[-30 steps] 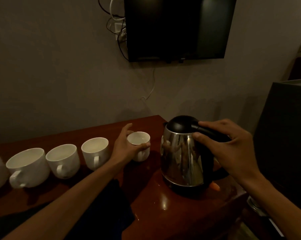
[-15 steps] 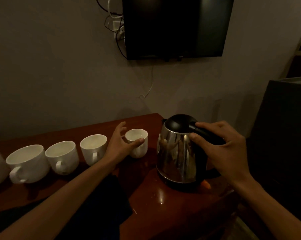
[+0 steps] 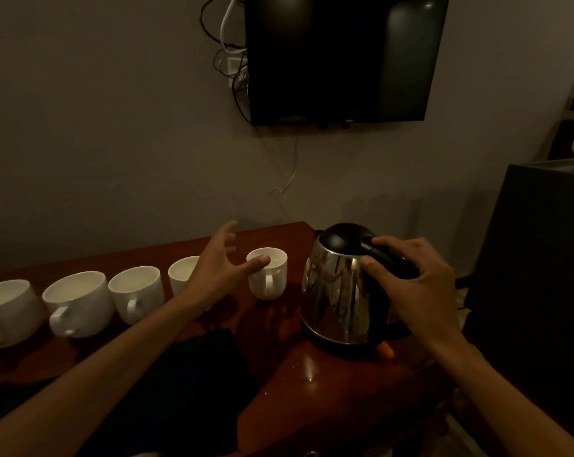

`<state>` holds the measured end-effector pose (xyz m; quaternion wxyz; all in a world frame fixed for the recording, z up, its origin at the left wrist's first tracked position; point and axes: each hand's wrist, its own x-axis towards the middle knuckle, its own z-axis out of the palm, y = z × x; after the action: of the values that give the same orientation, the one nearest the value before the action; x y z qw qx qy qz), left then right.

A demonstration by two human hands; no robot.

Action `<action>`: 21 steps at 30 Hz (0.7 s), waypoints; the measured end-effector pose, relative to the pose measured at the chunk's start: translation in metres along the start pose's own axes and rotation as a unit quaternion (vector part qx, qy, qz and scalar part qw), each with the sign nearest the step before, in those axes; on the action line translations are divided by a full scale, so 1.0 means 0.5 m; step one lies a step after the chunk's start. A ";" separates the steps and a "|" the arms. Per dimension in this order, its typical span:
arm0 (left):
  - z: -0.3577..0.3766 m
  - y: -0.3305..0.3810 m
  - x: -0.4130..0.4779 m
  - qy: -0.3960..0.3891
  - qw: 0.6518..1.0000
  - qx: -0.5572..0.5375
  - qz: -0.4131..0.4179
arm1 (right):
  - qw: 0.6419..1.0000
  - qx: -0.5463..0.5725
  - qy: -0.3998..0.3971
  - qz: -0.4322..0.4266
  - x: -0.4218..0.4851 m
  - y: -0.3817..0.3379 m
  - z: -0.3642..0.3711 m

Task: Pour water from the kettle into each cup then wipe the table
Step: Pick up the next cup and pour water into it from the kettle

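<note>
A steel kettle (image 3: 338, 301) with a black lid and handle stands on the dark red table (image 3: 328, 400) at the right. My right hand (image 3: 417, 285) curls loosely over its handle, thumb against the steel side. Several white cups stand in a row to the left; the smallest cup (image 3: 272, 282) is nearest the kettle. My left hand (image 3: 219, 268) hovers beside that cup with fingers spread, its thumb tip over the rim, and it hides part of the neighbouring cup (image 3: 180, 273). A dark cloth (image 3: 186, 374) lies on the table under my left forearm.
Small water drops (image 3: 308, 379) glint on the table in front of the kettle. A black screen (image 3: 338, 57) hangs on the wall above, with cables beside it. A tall dark cabinet (image 3: 539, 291) stands close to the table's right end.
My left hand has let go of the small cup and opened, fingers lifting away. My right hand's grip on the kettle handle has loosened. The kettle stays standing on the table.
</note>
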<state>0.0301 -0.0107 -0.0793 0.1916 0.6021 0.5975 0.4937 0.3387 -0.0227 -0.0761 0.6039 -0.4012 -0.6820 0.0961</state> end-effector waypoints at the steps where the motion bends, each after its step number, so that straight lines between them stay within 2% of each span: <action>1: -0.010 0.008 -0.004 0.005 1.000 0.007 0.012 | 1.000 -0.006 -0.003 -0.001 0.001 0.001 0.000; 5: -0.058 0.021 -0.017 0.024 0.998 0.047 0.030 | 1.000 -0.022 -0.020 -0.003 0.003 0.003 0.001; 9: -0.107 0.006 -0.029 0.034 0.998 0.061 0.004 | 0.999 -0.043 -0.027 -0.016 0.004 -0.003 0.000; 12: -0.137 -0.005 -0.049 0.030 0.998 0.048 -0.023 | 0.993 -0.109 -0.033 -0.040 0.002 -0.004 0.002; 18: -0.196 -0.027 -0.082 0.024 0.993 0.118 -0.018 | 0.954 -0.272 -0.032 -0.118 0.012 -0.025 0.028; 21: -0.220 -0.037 -0.092 0.025 0.988 0.155 -0.013 | 0.935 -0.318 -0.038 -0.152 0.017 -0.036 0.051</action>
<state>-0.0609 -0.0878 -0.0630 0.0874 0.6043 0.6789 0.4077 0.3087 -0.0199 -0.0653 0.4256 -0.4597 -0.7523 -0.2037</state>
